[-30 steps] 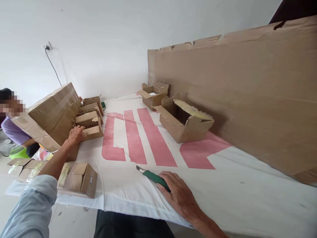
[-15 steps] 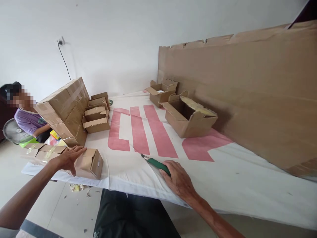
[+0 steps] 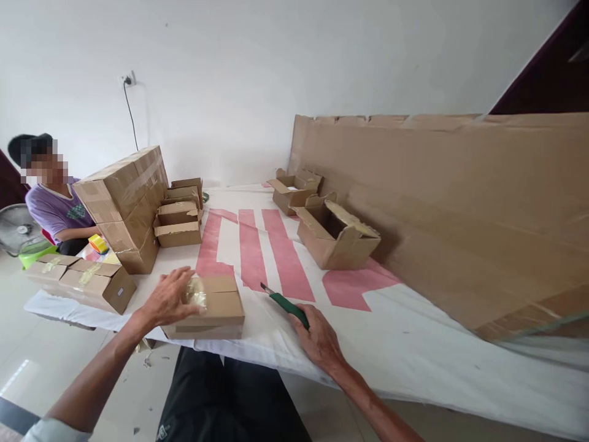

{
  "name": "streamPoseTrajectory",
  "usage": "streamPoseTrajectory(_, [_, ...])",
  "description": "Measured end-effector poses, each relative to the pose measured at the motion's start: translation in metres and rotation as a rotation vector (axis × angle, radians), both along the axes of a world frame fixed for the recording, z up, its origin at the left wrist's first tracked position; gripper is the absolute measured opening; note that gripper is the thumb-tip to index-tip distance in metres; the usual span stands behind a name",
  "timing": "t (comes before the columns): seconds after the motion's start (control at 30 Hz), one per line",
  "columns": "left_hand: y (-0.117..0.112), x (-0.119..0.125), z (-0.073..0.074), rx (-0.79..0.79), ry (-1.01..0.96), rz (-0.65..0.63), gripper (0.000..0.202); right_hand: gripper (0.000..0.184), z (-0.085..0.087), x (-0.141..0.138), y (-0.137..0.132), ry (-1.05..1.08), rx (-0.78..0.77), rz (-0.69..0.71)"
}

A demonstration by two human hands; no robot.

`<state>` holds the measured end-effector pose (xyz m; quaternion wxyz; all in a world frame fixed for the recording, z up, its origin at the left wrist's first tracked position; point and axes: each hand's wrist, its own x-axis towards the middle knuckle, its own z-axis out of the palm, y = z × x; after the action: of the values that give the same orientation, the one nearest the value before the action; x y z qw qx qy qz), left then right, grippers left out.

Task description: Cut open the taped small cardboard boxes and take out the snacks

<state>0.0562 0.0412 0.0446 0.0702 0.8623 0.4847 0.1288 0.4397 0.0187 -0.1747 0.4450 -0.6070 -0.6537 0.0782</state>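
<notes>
My left hand [image 3: 171, 299] is on the left end of a closed cardboard box [image 3: 221, 307], fingers curved over it and thumb near the front. Clear yellowish tape shows on the box's top beside the fingers. In my right hand [image 3: 317, 336] is a green utility knife [image 3: 289, 309] with its blade out, pointing away and to the left. The blade tip is just right of the box and apart from it. Both hands are over the near edge of a cloth-covered table [image 3: 276, 344] with red printed shapes.
Two taped boxes [image 3: 99, 283] lie at the left edge. Behind them rise stacked boxes [image 3: 122, 202] and open boxes [image 3: 178, 233]. Further right stand open boxes [image 3: 338, 236] before a large cardboard sheet [image 3: 437, 215]. A person [image 3: 62, 209] sits far left near a tape roll [image 3: 98, 244].
My left hand has moved right, and the box has slid with it away from the taped row to the table in front of me. My right hand still holds the knife. The view has shifted.
</notes>
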Motion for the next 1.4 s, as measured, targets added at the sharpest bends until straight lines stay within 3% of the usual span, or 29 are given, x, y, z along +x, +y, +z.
streamPoseTrajectory(0.1, [-0.007,-0.031,-0.009,0.034,-0.295,0.186,0.047,0.042,0.005,-0.001,-0.001,0.138,-0.069,-0.029])
streamPoseTrajectory(0.23, [-0.019,-0.062,-0.032,-0.13,-0.632,0.365,0.044,0.048,0.028,-0.024,0.0,0.47,-0.155,0.05])
streamPoseTrajectory(0.37, [-0.026,-0.058,-0.051,-0.204,-0.826,0.386,0.047,0.048,0.069,-0.066,-0.004,0.697,-0.194,0.257])
streamPoseTrajectory(0.53, [-0.024,-0.05,-0.056,-0.201,-0.828,0.44,0.047,0.049,0.105,-0.101,-0.009,0.645,-0.181,0.329])
streamPoseTrajectory(0.8, [-0.039,-0.054,-0.059,-0.195,-0.843,0.338,0.036,0.05,0.105,-0.103,-0.014,0.551,-0.202,0.27])
streamPoseTrajectory(1.0, [-0.039,-0.05,-0.062,-0.209,-0.825,0.406,0.041,0.044,0.105,-0.102,-0.02,0.475,-0.204,0.277])
streamPoseTrajectory(1.23, [-0.044,-0.053,-0.067,-0.24,-0.875,0.377,0.039,0.045,0.105,-0.099,-0.017,0.431,-0.22,0.279])
streamPoseTrajectory(1.4, [-0.049,-0.046,-0.073,-0.244,-0.86,0.406,0.042,0.047,0.113,-0.095,-0.012,0.351,-0.242,0.313])
